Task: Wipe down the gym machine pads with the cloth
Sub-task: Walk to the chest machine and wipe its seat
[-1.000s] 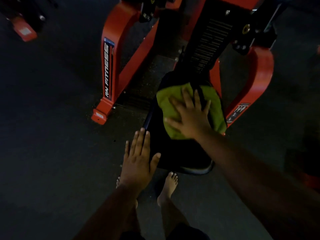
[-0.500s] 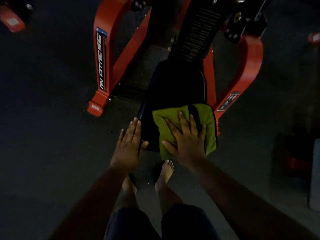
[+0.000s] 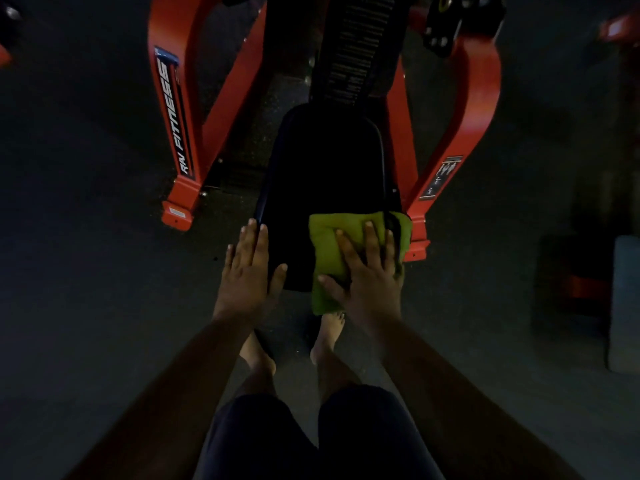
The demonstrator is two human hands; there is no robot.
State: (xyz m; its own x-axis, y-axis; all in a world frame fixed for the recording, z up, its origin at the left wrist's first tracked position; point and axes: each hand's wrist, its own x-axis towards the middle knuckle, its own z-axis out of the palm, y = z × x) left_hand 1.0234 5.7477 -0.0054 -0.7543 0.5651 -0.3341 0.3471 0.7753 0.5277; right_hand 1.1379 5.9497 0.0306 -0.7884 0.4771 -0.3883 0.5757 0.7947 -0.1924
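A black seat pad (image 3: 325,174) of a red gym machine lies below me in dim light. A folded green cloth (image 3: 332,251) covers the pad's near right corner and hangs a little over its front edge. My right hand (image 3: 367,275) presses flat on the cloth with fingers spread. My left hand (image 3: 247,271) rests with straight fingers on the pad's near left edge, its thumb lying on the pad surface.
Red frame legs (image 3: 180,133) of the machine flank the pad on both sides, and a black upright back section (image 3: 356,50) rises behind it. My bare feet (image 3: 329,334) stand on the dark floor just under the pad's front. A dark block (image 3: 585,282) sits at the right.
My right hand has dragged the cloth from the pad's far end down to its near right corner. My left hand stayed at the pad's left edge.
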